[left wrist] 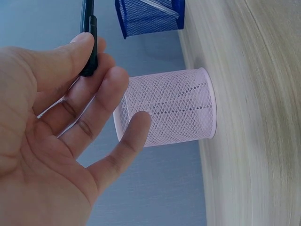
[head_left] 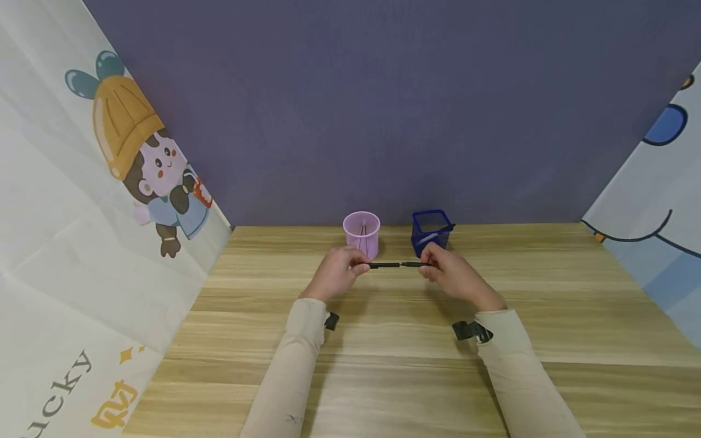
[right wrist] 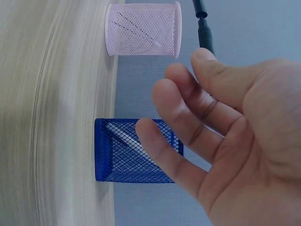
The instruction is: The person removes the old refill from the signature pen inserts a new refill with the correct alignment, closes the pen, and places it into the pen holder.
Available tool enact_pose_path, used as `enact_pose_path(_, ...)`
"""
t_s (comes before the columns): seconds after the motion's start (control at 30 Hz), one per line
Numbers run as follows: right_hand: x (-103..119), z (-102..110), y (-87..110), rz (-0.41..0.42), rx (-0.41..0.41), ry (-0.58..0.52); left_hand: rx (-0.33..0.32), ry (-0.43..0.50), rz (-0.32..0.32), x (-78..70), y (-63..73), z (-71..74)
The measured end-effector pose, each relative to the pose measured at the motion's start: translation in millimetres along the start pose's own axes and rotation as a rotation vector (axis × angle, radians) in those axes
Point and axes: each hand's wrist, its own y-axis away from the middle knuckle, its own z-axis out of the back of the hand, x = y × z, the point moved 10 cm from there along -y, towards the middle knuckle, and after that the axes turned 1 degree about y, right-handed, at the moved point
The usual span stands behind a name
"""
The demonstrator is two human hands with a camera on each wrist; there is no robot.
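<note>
Black pen (head_left: 390,265), pinched by left hand (head_left: 339,271) and right hand (head_left: 454,274): clip (left wrist: 93,37) in left wrist view, ribbing (right wrist: 205,36) in right wrist's.

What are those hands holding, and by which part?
A black pen: the left hand pinches its cap near the closed end; the right hand pinches the barrel.

The person wears long, pale cream sleeves, the left sleeve (head_left: 282,389) carrying a small dark mark (head_left: 294,418), rather like a cross, along its lower part. The right sleeve (head_left: 526,371) looks plain in the same cloth, and both have soft creases near the cuffs. A black band (head_left: 331,321) shows beside the left cuff, and a black strap (head_left: 465,331) with a shiny, metal-looking piece beside the right cuff
</note>
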Motion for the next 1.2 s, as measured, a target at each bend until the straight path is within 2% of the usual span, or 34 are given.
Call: enact_pose_path(1.2,-6.2,4.2,2.5,-0.047,0.022,-0.005,-0.013,-0.014,0.037,12.1,0.5,4.0)
